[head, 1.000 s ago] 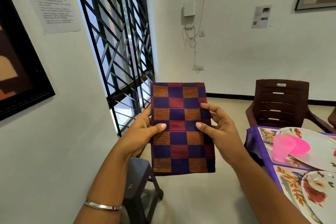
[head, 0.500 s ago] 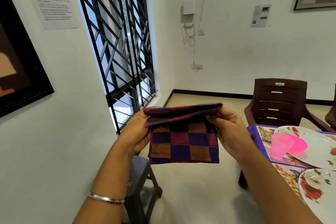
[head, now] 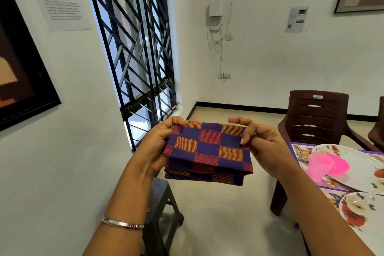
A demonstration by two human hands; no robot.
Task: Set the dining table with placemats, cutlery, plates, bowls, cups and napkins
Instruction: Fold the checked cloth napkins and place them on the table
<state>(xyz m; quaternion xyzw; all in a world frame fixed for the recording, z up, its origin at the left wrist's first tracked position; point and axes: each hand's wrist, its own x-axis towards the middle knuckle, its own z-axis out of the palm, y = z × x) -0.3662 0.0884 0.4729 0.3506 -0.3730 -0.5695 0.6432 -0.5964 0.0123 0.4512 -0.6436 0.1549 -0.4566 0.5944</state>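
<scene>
A checked napkin (head: 207, 151) in purple, red and orange is folded in half and held in the air in front of me. My left hand (head: 158, 143) grips its left edge, thumb on top. My right hand (head: 261, 143) pinches its right top corner. At the right edge lies the dining table with a purple-rimmed placemat (head: 299, 151). On it stand a floral plate (head: 357, 172), a pink cup (head: 316, 165) and a pink bowl (head: 338, 165). A second floral plate (head: 361, 212) sits nearer to me.
A brown plastic chair (head: 315, 118) stands at the table's far side. A dark stool (head: 160, 199) is below my left hand, against the white wall. A barred window (head: 133, 48) fills the left middle. Beige floor lies between stool and table.
The napkin went from a long upright rectangle to folded in half; both hands brought the top edge down and over, and now hold the folded square tilted flatter.
</scene>
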